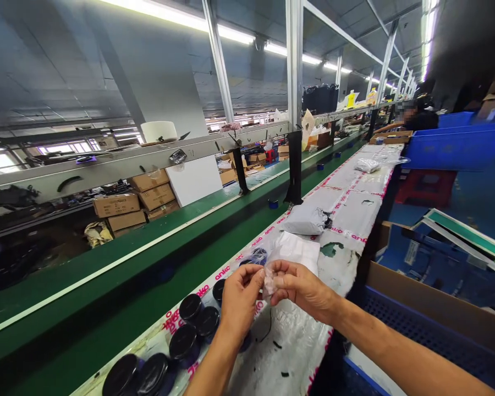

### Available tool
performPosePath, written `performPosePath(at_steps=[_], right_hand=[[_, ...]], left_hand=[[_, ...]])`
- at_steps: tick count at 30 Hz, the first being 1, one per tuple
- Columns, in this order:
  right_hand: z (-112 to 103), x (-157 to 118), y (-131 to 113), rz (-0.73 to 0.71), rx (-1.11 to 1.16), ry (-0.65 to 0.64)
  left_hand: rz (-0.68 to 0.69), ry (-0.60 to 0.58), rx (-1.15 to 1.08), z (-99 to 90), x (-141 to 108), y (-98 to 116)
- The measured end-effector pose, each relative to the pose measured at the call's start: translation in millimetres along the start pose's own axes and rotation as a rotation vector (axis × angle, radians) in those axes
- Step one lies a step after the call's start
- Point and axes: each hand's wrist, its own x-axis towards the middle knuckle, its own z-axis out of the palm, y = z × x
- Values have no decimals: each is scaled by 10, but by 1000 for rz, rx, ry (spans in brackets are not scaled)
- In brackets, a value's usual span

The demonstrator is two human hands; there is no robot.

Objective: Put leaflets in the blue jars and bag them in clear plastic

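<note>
My left hand (244,294) and my right hand (300,287) meet over the bench, fingers pinched closed on a crumpled piece of clear plastic film (268,283). It looks like part of a thin bag, but my fingers cover much of it. Just beyond my left hand lies a dark blue round object (259,254) under or behind clear film; which of the two I cannot tell. Several round containers with glossy black tops, such as this one (184,342), stand left of my left forearm. A white packet (297,248) lies flat behind my hands.
The bench (291,341) has a white covering with pink print. A filled white bag (305,220) sits farther along it. On the left runs a green conveyor belt (157,275) carrying small blue items. Crates and a cardboard box (429,291) stand right; a person (423,118) is far off.
</note>
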Motion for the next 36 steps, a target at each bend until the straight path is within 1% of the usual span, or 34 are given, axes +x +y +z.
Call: performPosePath(at_steps=[5,9,11,15,17,19,21,22,24,25,27,29,31,33,34,36], right_hand=[[107,34,62,2,-113,99],[195,42,85,10,-179,93],[246,44,91,14,-212,90],[301,60,109,56,-232,4],[294,69,116,92,-199,-69],[282,74,120,126,-131,-102],[279,78,126,139,-54,-58],[282,81,136,130,-17,-14],[292,95,180,79,21,93],[295,107,217,37,5,149],[285,141,327,-51,-96,261],[248,179,469,-116,-304,311],[184,209,618,-212,-662,293],[110,220,748,-330,-1030,243],[75,218,801,-381,-1166,217],[22,203,879,-429,-1306,175]], left_hand=[[43,72,38,-97,-145,-18],[34,115,52,-186,-234,-7],[23,87,44,-241,-266,18],[4,-9,36,-340,-299,66],[-10,-30,24,-377,-307,64],[-19,-33,24,-412,-313,43],[-19,-1,58,-455,-317,10],[-14,27,91,-481,-319,-7],[8,103,190,-548,-327,-39],[26,144,253,-586,-336,-54],[70,223,406,-663,-369,-88],[110,284,576,-729,-424,-133],[141,319,745,-774,-494,-195],[179,327,902,-795,-566,-270],[205,320,977,-800,-600,-309],[267,288,1124,-800,-656,-384]])
